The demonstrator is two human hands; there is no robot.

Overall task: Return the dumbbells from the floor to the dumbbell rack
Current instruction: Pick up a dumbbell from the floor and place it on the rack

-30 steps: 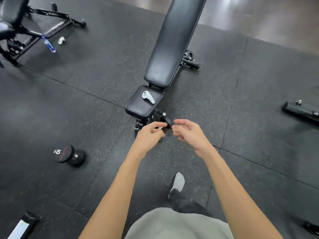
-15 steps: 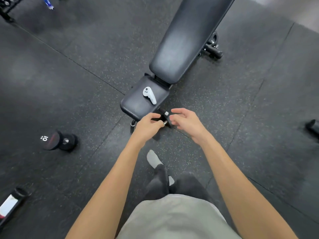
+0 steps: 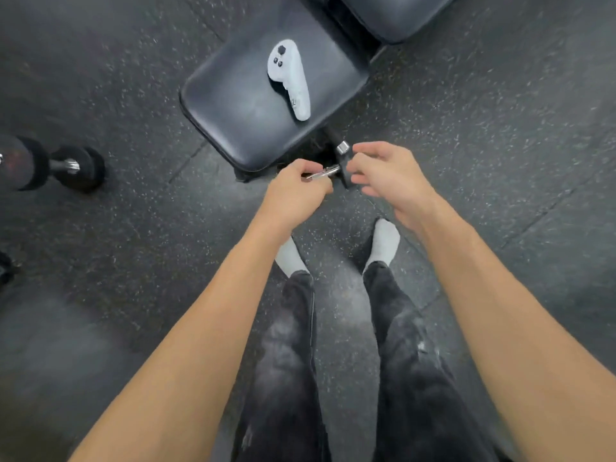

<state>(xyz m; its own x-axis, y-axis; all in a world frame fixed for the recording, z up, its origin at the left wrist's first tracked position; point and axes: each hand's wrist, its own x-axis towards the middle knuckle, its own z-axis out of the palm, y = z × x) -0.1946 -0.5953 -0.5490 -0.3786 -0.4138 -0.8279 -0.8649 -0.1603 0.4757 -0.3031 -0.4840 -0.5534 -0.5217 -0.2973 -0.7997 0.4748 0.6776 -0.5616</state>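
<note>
A black dumbbell [image 3: 63, 165] with a chrome handle lies on the rubber floor at the left edge, well away from both hands. Just below the bench seat [image 3: 233, 108], my left hand [image 3: 296, 195] grips a short chrome handle [image 3: 325, 171]. This handle joins a black end piece [image 3: 345, 173], and the rest of that thing is hidden by the seat and my fingers. My right hand [image 3: 390, 181] hovers beside the black end piece with loosely curled fingers, holding nothing. No rack is in view.
A white game-style controller [image 3: 291, 78] lies on the bench seat, and the bench backrest [image 3: 393, 15] runs off the top edge. My feet in grey socks [image 3: 385, 241] stand just behind my hands. A dark object [image 3: 5, 268] sits at the left edge.
The view has dropped much closer to the bench front. My left hand now grips the chrome handle and my right hand has come in beside the black end piece.
</note>
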